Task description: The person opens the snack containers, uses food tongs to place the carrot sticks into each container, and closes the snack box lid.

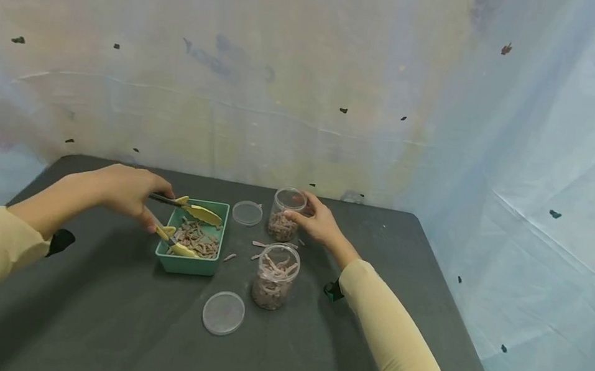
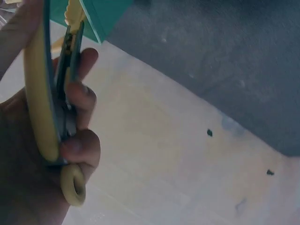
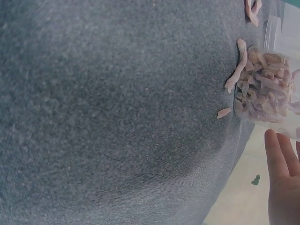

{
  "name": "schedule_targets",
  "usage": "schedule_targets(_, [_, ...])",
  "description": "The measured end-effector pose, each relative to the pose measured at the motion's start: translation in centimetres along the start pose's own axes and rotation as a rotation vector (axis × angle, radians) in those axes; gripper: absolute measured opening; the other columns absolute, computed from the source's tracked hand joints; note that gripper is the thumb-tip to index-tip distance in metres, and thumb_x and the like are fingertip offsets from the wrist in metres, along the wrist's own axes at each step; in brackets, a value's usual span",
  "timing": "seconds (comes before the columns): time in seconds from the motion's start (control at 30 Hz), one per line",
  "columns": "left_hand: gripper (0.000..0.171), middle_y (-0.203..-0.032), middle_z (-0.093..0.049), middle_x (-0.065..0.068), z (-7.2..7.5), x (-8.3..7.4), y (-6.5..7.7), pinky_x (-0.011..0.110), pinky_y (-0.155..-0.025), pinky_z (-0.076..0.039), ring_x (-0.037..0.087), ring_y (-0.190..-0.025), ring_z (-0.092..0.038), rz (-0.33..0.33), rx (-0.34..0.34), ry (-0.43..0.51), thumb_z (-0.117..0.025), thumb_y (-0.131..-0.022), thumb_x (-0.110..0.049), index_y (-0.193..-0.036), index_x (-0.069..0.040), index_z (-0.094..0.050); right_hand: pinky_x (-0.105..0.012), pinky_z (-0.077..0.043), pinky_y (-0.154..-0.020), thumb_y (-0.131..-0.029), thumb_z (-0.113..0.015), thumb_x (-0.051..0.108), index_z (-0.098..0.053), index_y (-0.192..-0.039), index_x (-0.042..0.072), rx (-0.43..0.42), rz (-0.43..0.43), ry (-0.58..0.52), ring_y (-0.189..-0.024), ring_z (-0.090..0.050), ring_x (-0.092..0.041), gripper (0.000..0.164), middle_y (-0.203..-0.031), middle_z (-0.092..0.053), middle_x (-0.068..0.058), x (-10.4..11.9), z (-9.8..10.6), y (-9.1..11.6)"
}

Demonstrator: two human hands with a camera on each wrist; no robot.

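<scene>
Left hand is clamped on the tongs, its fingers curled round the handle, and in the left wrist view a yellow ring shows at the handle's end. The two arms of the tongs are spread apart, with their yellow tips over the tray; I see no strip between them. Right hand holds the far jar, its thumb on the near side and its fingers along the wall.

Inside the green tray lie many thin strips, greyish-pink and bent. They look light and rather soft, so I judge that a gentle squeeze near the middle of a small bunch suits them; a hard one may crush them or let some slide out. The far jar seems of thin clear plastic, probably light and a little slippery, so the wall below the rim is a good place to hold it. It stands on the worktop, and strips fill only its lower part.

Nearer to the person, the near jar holds strips up to about its rim. One lid lies between tray and far jar, another beside the near jar. Few loose strips lie between. Behind everything hangs a pale sheet.
</scene>
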State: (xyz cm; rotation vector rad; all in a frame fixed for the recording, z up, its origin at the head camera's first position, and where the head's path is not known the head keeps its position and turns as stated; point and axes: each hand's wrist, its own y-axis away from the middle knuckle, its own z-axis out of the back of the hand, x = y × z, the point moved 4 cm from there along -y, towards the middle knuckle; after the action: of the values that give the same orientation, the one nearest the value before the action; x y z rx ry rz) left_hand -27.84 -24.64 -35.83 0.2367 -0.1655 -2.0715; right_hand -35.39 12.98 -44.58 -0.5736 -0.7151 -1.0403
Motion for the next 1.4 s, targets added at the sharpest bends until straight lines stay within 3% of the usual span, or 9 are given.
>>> schedule_targets(0.27, [0.077,-0.130,-0.068,0.014,-0.9,0.3,0.6,0.056,-0.076,-0.055,0.039,-0.110,-0.068,-0.022,-0.026,0.025,-0.083,-0.077,-0.065,-0.132,-0.012,-0.067,-0.053,-0.048,-0.105,-0.102,-0.069,0.041,-0.033,-0.164,0.017,-0.001,0.005,0.001,-0.135,-0.057,-0.030,0.075,-0.155,-0.053,-0.004,0.2,-0.2,0.1])
schedule_targets(0.5, [0.058,-0.117,-0.072,0.001,-1.1,0.3,0.8,0.042,-0.064,-0.053,0.021,-0.090,-0.070,-0.049,-0.069,0.009,-0.080,-0.082,-0.063,-0.120,-0.020,-0.071,-0.053,-0.048,-0.106,-0.101,-0.069,0.042,-0.034,-0.163,0.021,-0.004,-0.009,-0.017,-0.138,-0.055,-0.029,0.074,-0.155,-0.053,-0.003,0.3,0.0,0.3])
schedule_targets(0.8, [0.043,-0.102,-0.070,-0.008,-1.7,0.4,0.8,0.035,-0.058,-0.045,0.008,-0.073,-0.059,-0.048,-0.080,0.024,-0.080,-0.084,-0.058,-0.112,-0.026,-0.072,-0.054,-0.047,-0.106,-0.102,-0.069,0.042,-0.032,-0.164,0.021,0.001,-0.024,-0.005,-0.138,-0.054,-0.030,0.075,-0.157,-0.050,-0.007,0.3,0.2,0.4])
schedule_targets(1.13, [0.035,-0.096,-0.069,-0.011,-2.2,0.8,1.2,0.033,-0.053,-0.038,0.009,-0.064,-0.052,-0.039,-0.109,0.045,-0.080,-0.086,-0.055,-0.110,-0.029,-0.073,-0.054,-0.048,-0.105,-0.103,-0.068,0.041,-0.031,-0.164,0.021,0.012,-0.019,0.004,-0.137,-0.055,-0.030,0.075,-0.157,-0.050,-0.008,0.4,0.0,0.3])
schedule_targets(1.4, [0.031,-0.092,-0.068,-0.011,-1.8,0.8,1.6,0.033,-0.054,-0.038,0.010,-0.063,-0.051,-0.028,-0.132,0.047,-0.082,-0.087,-0.049,-0.108,-0.029,-0.073,-0.053,-0.049,-0.104,-0.102,-0.068,0.042,-0.032,-0.164,0.022,0.002,-0.027,0.008,-0.136,-0.056,-0.028,0.075,-0.156,-0.052,-0.004,0.3,0.0,0.2])
